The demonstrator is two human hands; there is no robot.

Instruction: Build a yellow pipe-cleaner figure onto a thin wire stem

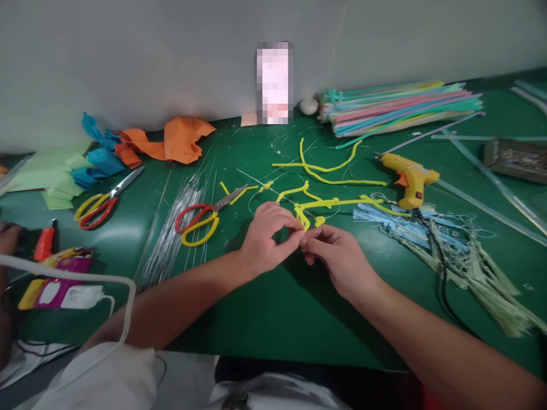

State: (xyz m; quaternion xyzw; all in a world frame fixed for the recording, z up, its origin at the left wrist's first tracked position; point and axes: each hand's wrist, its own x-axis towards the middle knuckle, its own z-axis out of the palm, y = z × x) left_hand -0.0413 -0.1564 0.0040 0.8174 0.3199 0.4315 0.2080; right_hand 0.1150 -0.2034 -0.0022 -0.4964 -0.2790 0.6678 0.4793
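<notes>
Between my two hands is a yellow pipe cleaner [302, 217], bent into a small looped shape. My left hand [270, 236] pinches it from the left with thumb and forefinger. Meeting it there, my right hand [331, 250] grips the lower end, also in a pinch; the exact spot held is partly hidden by the fingertips. Just beyond the fingers lie more bent yellow pipe cleaners [333, 181] and thin curled wires. Scissors with red and yellow handles [199, 224] rest left of my left hand, blades pointing away to the right.
A yellow glue gun [408, 176] with a black cord lies at the right, near blue and pale green tassels [461, 250]. Behind is a bundle of coloured pipe cleaners [401, 108]. Metal wires [175, 228], second scissors [102, 202] and a purple power strip [64, 279] lie left. Another person's hand [11, 236] shows.
</notes>
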